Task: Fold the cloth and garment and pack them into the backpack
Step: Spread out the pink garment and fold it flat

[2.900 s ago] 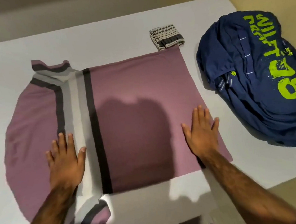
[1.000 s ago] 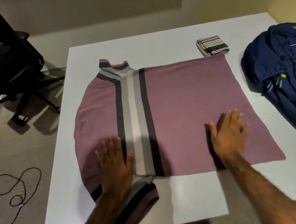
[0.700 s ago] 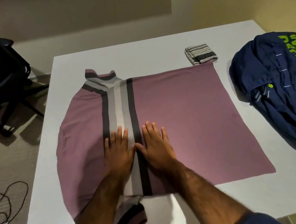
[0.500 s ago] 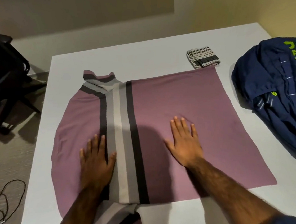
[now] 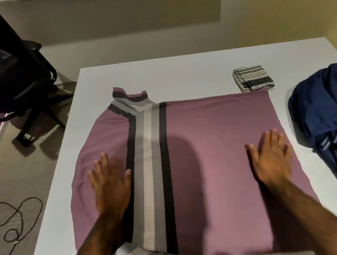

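A mauve striped garment [image 5: 214,123] lies spread on a white bench [image 5: 178,71]. 2 flat hands with straight fingers press on it: left hand [image 5: 111,184] beside its stripes, right hand [image 5: 269,158] near its right edge. A folded striped cloth [image 5: 252,77] sits just beyond its far right corner. A blue backpack [image 5: 326,108] lies to its right, its inside hidden.

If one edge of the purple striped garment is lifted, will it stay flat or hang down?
Probably limp: a sleeve of the purple striped garment droops over the white table edge. Likely light: it lies thin and flat.
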`<state>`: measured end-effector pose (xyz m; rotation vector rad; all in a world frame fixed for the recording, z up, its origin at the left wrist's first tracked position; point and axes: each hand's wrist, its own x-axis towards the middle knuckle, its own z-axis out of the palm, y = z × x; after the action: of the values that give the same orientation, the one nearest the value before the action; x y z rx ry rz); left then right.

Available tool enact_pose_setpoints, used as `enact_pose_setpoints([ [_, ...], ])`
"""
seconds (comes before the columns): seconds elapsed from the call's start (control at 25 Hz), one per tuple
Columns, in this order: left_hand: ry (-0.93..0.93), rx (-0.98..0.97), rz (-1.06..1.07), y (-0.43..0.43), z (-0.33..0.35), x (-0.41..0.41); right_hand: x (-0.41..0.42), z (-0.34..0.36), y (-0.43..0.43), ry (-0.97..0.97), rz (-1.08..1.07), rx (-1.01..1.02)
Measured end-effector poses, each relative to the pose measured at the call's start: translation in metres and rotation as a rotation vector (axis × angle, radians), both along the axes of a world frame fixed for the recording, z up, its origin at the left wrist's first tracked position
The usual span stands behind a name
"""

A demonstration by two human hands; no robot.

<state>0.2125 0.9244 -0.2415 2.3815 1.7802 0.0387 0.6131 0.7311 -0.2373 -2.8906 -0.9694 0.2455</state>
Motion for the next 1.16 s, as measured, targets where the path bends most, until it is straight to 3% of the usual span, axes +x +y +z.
enact_pose_setpoints([
  [0.12,-0.092,-0.076,-0.261,0.005,-0.003,0.082,-0.074,-0.002,0.073,0.096,0.343,0.083],
  [0.24,-0.048,-0.148,-0.407,0.013,-0.012,0.129,-0.150,-0.010,0.117,0.160,0.628,0.076],
  [0.36,0.001,-0.087,-0.368,0.031,-0.019,0.107,-0.139,-0.015,0.127,0.118,0.610,0.023],
  [0.64,0.075,-0.096,-0.208,0.090,-0.022,0.034,0.006,-0.023,0.090,0.023,0.384,-0.063],
  [0.92,0.137,0.005,-0.081,0.089,0.000,0.059,0.094,-0.012,0.068,-0.030,0.064,-0.055],
  [1.0,0.007,0.022,-0.242,0.079,0.007,0.112,0.064,-0.009,0.103,-0.020,0.106,-0.008],
  [1.08,-0.110,-0.044,-0.432,0.071,0.007,0.176,0.008,-0.009,0.141,0.036,0.310,0.084],
  [1.16,-0.081,-0.097,-0.527,0.072,-0.002,0.220,-0.042,-0.010,0.164,0.131,0.471,0.125],
])
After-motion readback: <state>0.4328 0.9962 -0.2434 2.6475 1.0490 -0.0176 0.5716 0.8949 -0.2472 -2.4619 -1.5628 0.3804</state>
